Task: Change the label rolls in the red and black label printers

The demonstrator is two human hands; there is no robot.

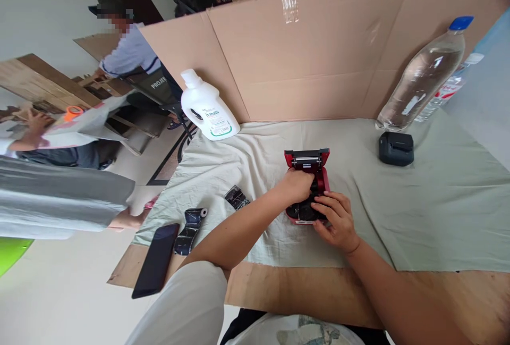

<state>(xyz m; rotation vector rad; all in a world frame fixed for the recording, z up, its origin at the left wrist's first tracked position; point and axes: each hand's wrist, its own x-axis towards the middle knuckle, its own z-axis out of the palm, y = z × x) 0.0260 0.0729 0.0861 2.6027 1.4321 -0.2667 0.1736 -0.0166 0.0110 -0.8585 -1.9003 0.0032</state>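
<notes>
A small red and black device, which looks like a portable label printer (324,177), lies on the cloth with its lid raised at the back. My left hand (298,184) reaches into its open inside from the left; the fingers are curled and their tips hidden, so what they pinch does not show. My right hand (337,220) grips the front right of the body, fingers over the rim and thumb at the front. Dark material fills the front of the compartment. Left of the printer lies a crinkled black strip (236,197), and farther left a partly unrolled black roll (189,230) with a white core.
A phone (155,260) rests at the table's left edge. A white detergent bottle (211,108) stands at the back left. A large water bottle (424,79), a smaller bottle (452,87) and a black device (396,148) are at right. Cardboard (311,58) walls the back. Other people are at left.
</notes>
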